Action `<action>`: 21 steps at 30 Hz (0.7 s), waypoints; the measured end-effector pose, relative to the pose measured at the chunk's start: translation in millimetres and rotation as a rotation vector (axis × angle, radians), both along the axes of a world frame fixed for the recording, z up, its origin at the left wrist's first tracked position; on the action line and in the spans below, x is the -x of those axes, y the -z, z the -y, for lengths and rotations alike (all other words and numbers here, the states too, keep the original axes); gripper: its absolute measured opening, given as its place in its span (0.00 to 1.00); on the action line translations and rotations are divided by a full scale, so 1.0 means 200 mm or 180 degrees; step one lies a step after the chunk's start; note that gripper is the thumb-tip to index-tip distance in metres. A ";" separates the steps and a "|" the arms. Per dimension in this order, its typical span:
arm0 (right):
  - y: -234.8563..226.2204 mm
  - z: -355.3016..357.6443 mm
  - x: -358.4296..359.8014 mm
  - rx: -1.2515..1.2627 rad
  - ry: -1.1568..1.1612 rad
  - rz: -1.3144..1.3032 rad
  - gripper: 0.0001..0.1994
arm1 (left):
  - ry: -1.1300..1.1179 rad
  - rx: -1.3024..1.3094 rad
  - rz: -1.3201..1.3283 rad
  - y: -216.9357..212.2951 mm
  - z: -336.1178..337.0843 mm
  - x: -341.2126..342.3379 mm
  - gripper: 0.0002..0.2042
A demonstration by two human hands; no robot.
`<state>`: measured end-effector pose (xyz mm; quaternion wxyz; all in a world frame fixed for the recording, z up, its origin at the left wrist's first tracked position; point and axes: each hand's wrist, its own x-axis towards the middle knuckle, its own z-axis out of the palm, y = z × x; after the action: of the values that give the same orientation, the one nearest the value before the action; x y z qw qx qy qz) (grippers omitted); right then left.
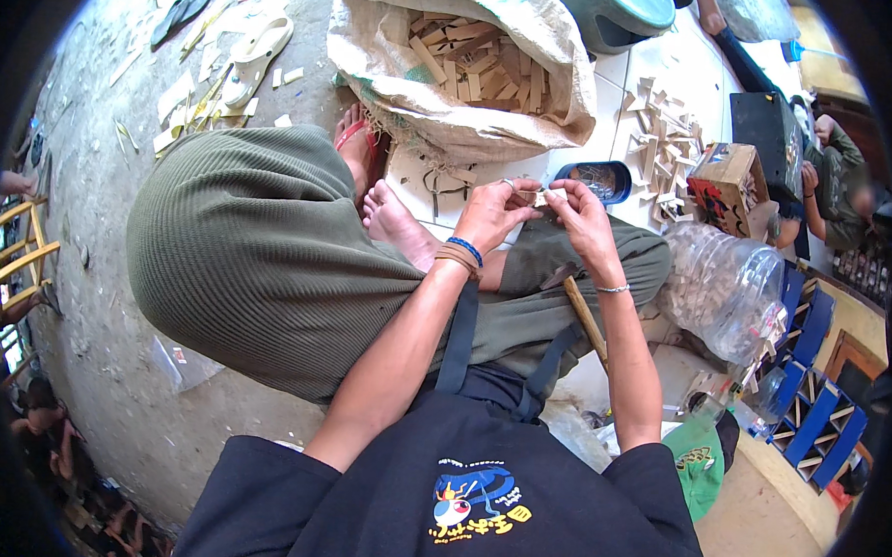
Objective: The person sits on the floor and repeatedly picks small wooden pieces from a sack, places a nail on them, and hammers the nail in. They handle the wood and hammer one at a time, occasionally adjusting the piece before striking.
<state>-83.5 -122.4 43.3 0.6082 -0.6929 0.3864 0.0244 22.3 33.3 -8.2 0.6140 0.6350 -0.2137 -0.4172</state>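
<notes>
My left hand and my right hand meet over my lap, fingertips pinched on a small pale wooden piece. Fingers cover most of it, so its full shape is hidden. A hammer rests on my right leg beside my right forearm, its wooden handle running partly behind that arm. Just beyond my right hand stands a dark blue oval tub holding what look like small nails. Past my hands, a white woven sack gapes open, full of short wooden pieces.
Loose wooden pieces are heaped on white tiles at the right. Near them stand a cardboard box, a black box and a big clear plastic bottle. A pale clog lies far left. Another person sits at the far right.
</notes>
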 end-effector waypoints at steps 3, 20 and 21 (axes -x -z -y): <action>0.01 -0.01 0.01 -0.0013 0.0052 0.0049 0.15 | 0.0193 -0.0098 0.0316 -0.03 -0.02 -0.01 0.24; -0.03 -0.01 0.00 -0.0315 0.0029 0.0100 0.15 | -0.0111 0.0224 0.1735 -0.06 0.03 -0.01 0.16; -0.03 -0.01 -0.01 -0.0329 0.0040 0.0102 0.15 | -0.0138 0.0252 0.1728 -0.06 0.03 -0.01 0.15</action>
<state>-82.3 -121.2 50.1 0.6495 -0.6584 0.3792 0.0295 24.3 27.0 4.0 0.5674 0.7035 -0.3729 -0.2099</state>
